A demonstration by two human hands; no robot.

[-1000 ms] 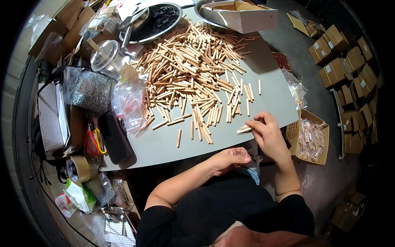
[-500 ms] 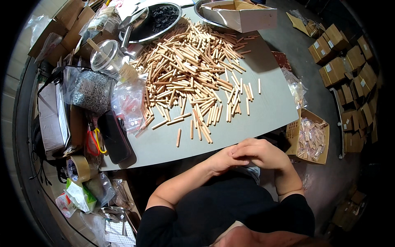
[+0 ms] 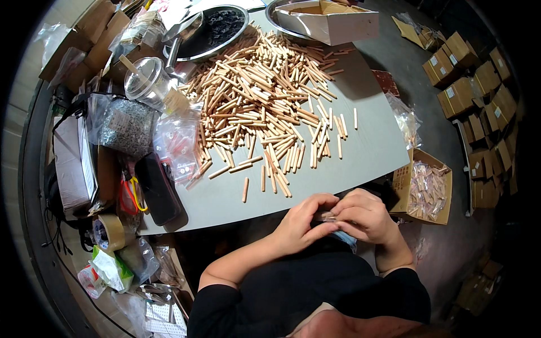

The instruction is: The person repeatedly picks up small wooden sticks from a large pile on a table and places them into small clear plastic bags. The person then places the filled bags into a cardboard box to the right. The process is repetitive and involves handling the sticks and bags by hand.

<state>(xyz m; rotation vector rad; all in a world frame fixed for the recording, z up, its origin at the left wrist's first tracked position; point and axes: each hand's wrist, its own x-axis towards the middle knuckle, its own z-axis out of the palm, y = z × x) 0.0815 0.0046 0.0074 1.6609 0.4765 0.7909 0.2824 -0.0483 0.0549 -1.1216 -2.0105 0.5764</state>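
My left hand [image 3: 304,221] and my right hand [image 3: 365,214] meet in front of my body, just off the table's near edge. Fingers of both are curled round a small, brownish packet [image 3: 326,216]. Most of it is hidden by the fingers and blurred, so its contents cannot be made out clearly. Beyond the hands, a large heap of short wooden dowels [image 3: 253,96] spreads over the grey table [image 3: 360,152]. A few dowels lie loose towards the near edge, the closest being a single dowel [image 3: 245,190].
At the right, an open cardboard box [image 3: 401,188] holds bagged dowels [image 3: 426,188]. A black phone [image 3: 158,188], scissors [image 3: 133,194], a bag of metal screws [image 3: 121,124] and a plastic cup [image 3: 145,79] crowd the left. Metal bowls [image 3: 246,22] stand behind the heap; cartons [image 3: 457,97] line the floor.
The hands were clasped one over the other; now they have parted slightly, and the small packet shows between their fingers. The dowels on the table have not moved.
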